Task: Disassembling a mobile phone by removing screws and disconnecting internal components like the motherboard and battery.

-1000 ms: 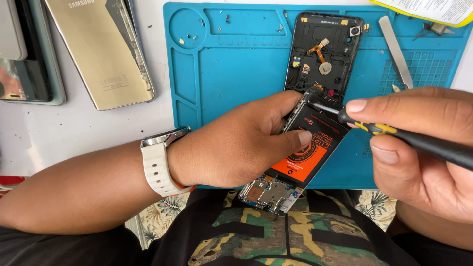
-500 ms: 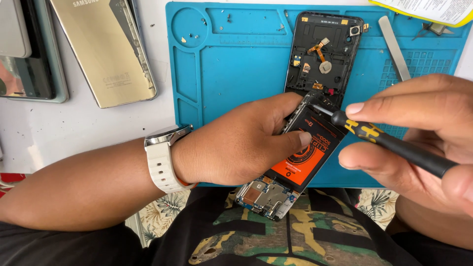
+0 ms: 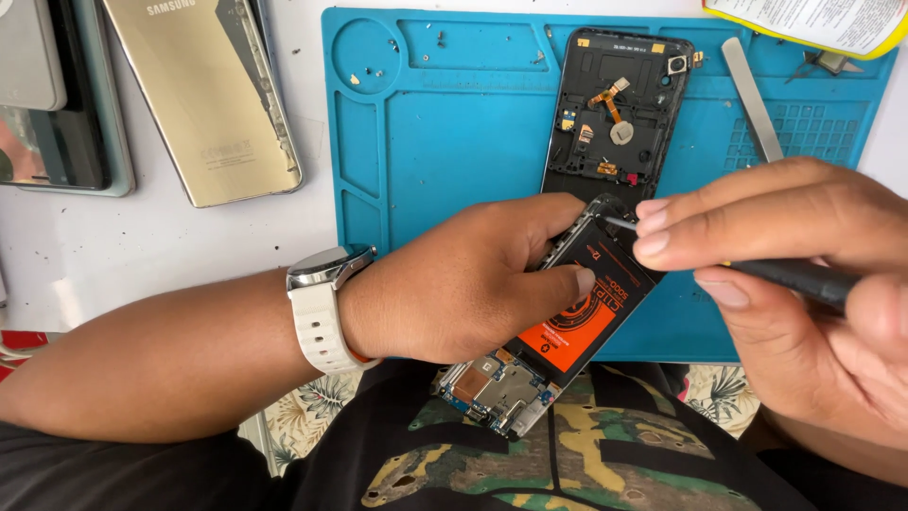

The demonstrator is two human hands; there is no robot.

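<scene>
At the far left of the white desk [image 3: 57,255] lay a dark phone in a pale case [image 3: 57,114], and just right of it a gold phone back cover [image 3: 203,95], face down and untouched. Nearer the person, the left forearm crossed the frame with a white-strapped wristwatch [image 3: 326,308] on it, and the left hand [image 3: 463,279] was wrapped closed around the opened phone [image 3: 558,322], thumb pressed on its black and orange battery [image 3: 582,317], holding it tilted above the near edge of the blue repair mat [image 3: 445,123]. The phone's back was already off: the battery and the circuit board [image 3: 497,388] at its near end showed bare. On the mat beyond it lay the removed black rear frame [image 3: 615,104], inner side up, with a small orange flex cable in it, and a few tiny screws [image 3: 378,76] sat in the mat's far-left trays. To the right, a flat metal pry tool [image 3: 752,95] rested on the mat, and a yellow-edged printed sheet [image 3: 813,24] lay at the far right corner. The right hand [image 3: 794,284] pinched a thin black-handled screwdriver [image 3: 785,274], its tip touching the far end of the phone by the battery's top edge. Judged from this, disassembly was well along, with the battery and board apparently not yet lifted out.
</scene>
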